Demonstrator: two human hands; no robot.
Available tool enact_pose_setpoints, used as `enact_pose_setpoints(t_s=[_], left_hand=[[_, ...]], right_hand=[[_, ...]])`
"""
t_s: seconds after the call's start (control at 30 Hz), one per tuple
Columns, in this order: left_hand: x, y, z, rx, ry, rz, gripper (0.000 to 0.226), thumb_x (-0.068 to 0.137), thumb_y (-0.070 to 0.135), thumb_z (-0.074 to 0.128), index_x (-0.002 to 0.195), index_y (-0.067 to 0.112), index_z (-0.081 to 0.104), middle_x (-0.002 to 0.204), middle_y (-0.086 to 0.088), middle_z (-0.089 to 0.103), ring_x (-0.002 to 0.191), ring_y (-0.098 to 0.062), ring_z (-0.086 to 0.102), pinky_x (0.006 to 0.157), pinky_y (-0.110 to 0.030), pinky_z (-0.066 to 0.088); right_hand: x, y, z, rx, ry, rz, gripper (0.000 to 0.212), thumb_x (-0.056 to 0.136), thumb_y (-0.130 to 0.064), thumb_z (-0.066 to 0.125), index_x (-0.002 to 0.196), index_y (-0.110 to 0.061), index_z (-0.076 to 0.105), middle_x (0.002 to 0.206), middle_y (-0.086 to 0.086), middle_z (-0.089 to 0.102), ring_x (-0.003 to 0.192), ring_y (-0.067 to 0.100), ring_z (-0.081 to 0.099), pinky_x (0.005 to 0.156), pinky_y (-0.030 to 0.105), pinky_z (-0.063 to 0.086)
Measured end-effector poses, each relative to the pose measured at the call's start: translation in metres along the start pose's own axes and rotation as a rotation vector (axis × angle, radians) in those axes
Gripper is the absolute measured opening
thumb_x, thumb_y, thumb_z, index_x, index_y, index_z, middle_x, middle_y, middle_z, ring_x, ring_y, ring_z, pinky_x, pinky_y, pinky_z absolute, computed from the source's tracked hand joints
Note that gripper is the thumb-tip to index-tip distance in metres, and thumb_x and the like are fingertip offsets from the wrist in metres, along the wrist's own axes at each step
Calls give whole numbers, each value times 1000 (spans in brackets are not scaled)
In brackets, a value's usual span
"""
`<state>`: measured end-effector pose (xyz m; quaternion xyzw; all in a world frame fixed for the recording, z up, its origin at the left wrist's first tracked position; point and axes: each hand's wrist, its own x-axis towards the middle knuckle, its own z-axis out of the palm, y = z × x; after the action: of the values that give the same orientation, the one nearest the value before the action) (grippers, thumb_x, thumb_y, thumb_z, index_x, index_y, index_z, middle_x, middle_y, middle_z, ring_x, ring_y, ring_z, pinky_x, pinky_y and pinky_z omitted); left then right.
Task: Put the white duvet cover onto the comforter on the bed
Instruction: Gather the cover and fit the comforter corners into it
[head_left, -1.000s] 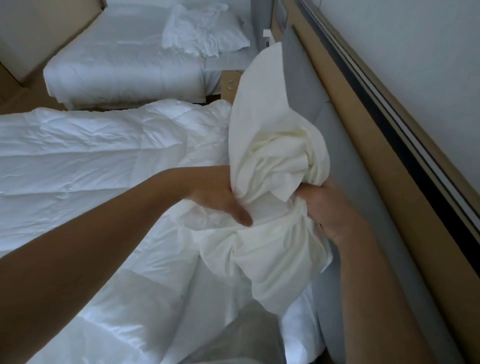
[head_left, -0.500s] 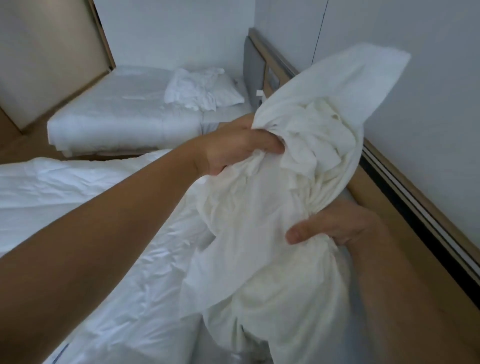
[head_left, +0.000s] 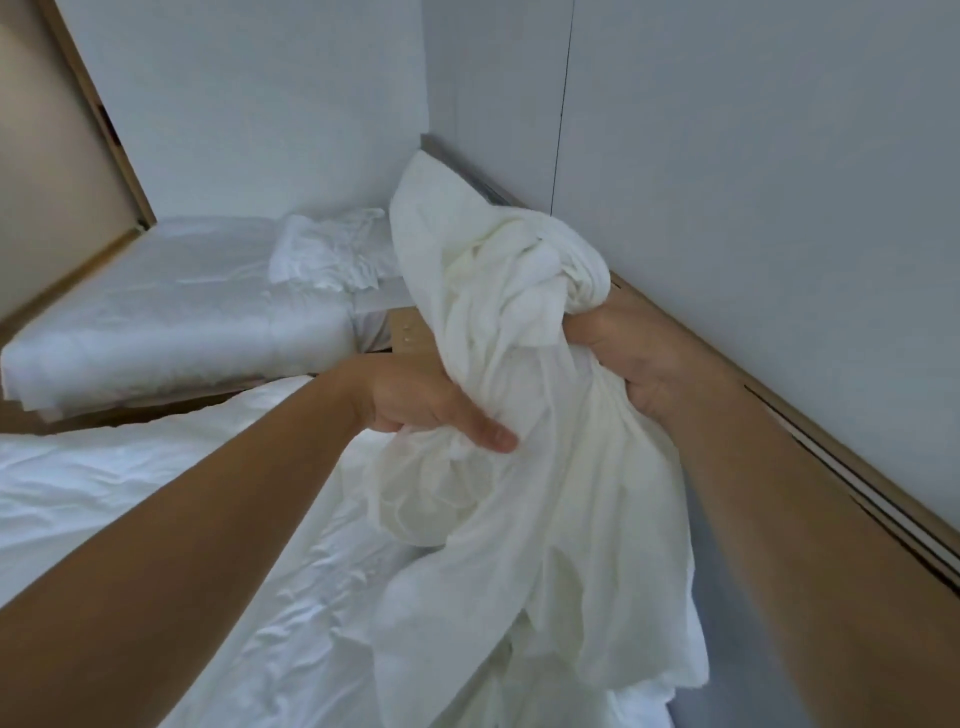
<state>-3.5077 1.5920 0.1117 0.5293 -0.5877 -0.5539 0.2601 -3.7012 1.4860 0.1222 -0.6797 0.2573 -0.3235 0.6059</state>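
A person's left hand (head_left: 421, 405) and right hand (head_left: 634, 358) each gripped a fistful of the bunched white duvet cover (head_left: 519, 519), held raised above the comforter (head_left: 156, 519); the untangling step seemed underway, and finding the cover's opening likely came next.

Bedroom: near bed (head_left: 114, 519), second bed (head_left: 171, 312) beyond.

Both hands, left hand (head_left: 421, 402) and right hand (head_left: 631, 358), grip a bunched white duvet cover (head_left: 524, 415) above what appears to be the comforter (head_left: 156, 519)
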Motion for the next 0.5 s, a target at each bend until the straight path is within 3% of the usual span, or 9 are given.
enact_pose_setpoints(t_s=[0.07,0.2,0.3,0.4,0.5], left_hand=[[-9,0,-9,-20,7,46,39,75,6,80,108,28,78,119,-1,74,112,-20,70,86,-32,59],[-21,-2,-25,-186,95,112,35,76,6,75,107,21,79,119,-9,74,111,-28,70,85,-39,60],[-20,-4,-26,-259,214,151,48,74,10,74,121,12,70,123,-11,72,115,-30,68,95,-44,56],[-18,-5,-22,-318,345,197,53,66,10,73,118,12,67,109,-7,76,105,-29,71,85,-41,58],[-17,-7,-20,-327,399,238,50,63,9,68,113,14,67,100,-3,77,101,-27,71,84,-39,55]], right_hand=[[-1,3,9,-24,25,85,43,65,-35,84,105,-22,78,104,2,78,97,21,74,83,37,59],[-9,18,25,19,-111,302,39,85,-45,76,118,-25,75,116,5,75,110,26,71,102,47,53],[-25,28,36,313,-334,438,43,77,-44,83,112,-20,79,121,9,73,112,24,70,90,35,58],[-40,43,50,394,-400,313,46,60,-26,96,103,-22,82,114,8,76,105,25,73,80,35,60],[-50,53,61,338,-367,239,43,65,-7,85,104,-24,81,113,7,76,105,25,73,79,37,60]])
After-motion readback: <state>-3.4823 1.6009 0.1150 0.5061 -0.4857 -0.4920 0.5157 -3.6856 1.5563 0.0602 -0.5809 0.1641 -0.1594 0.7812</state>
